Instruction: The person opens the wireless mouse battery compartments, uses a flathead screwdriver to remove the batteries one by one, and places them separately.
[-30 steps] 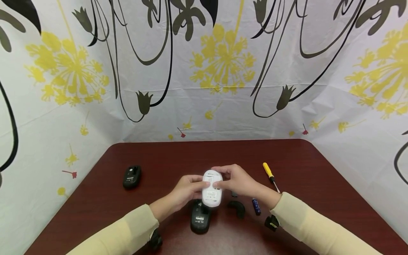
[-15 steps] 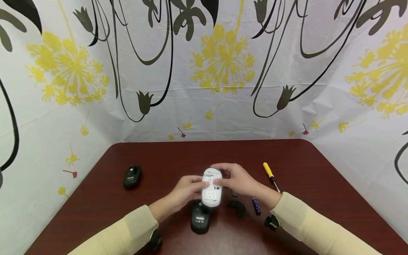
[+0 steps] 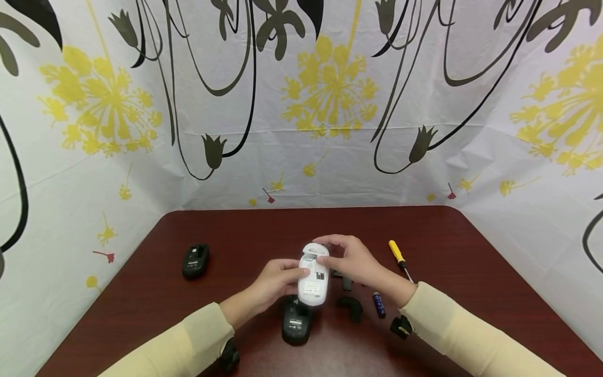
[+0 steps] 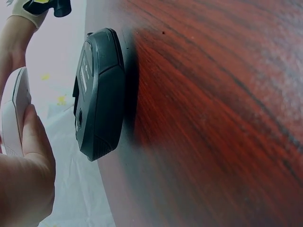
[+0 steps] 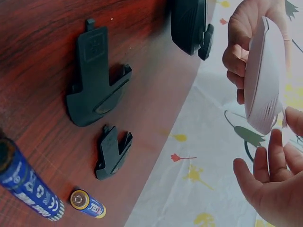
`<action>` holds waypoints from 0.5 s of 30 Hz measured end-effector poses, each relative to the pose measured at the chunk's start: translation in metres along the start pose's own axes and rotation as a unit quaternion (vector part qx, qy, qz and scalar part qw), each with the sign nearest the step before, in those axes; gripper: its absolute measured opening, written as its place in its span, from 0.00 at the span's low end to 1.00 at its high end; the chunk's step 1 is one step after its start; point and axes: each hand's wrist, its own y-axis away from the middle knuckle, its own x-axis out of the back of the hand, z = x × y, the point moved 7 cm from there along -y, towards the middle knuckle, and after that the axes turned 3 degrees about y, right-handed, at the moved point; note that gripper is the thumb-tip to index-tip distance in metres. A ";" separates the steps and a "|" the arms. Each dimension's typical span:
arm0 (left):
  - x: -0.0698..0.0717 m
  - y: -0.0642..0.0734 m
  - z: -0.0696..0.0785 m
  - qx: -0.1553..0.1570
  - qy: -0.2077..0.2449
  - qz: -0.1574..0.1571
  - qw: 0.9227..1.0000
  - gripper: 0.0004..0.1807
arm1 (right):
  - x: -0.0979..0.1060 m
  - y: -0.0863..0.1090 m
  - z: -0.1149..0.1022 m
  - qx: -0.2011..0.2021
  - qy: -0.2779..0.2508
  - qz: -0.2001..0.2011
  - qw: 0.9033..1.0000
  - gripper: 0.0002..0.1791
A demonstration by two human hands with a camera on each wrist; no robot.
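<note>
- White mouse (image 3: 313,285): held clear of the table (image 3: 264,230), underside toward the head camera, beyond the near black mouse (image 3: 297,324).
- Left grip (image 3: 277,277): holds the mouse body by its side, thumb on the underside. Maintain this as the anchor — firm, without squeezing the shell.
- Right grip (image 3: 352,262): appears to pinch the white cover (image 3: 313,248) at the mouse's far end. A gap separates cover and body; the step in hand is judged to be drawing the cover off.
- Pull evenly along the mouse's length — a sideways twist could strain the cover's catches.
- Keep the underside facing up; whether the bay holds a battery cannot be told, and a loose one could drop.
- Set the cover apart from the black covers (image 5: 97,78) and the blue battery (image 3: 379,305) to avoid mixing parts.
</note>
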 end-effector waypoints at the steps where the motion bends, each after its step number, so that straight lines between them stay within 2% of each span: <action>1: 0.000 0.000 0.000 0.000 -0.001 0.000 1.000 0.21 | 0.000 0.000 0.001 -0.005 -0.007 -0.002 1.000 0.18; 8: 0.002 0.001 0.000 0.007 -0.007 0.006 1.000 0.20 | 0.000 -0.003 0.004 -0.044 -0.086 -0.016 0.995 0.17; 15: 0.002 0.002 0.001 0.003 -0.003 0.010 1.000 0.21 | 0.014 -0.007 0.006 -0.066 -0.092 0.026 0.993 0.17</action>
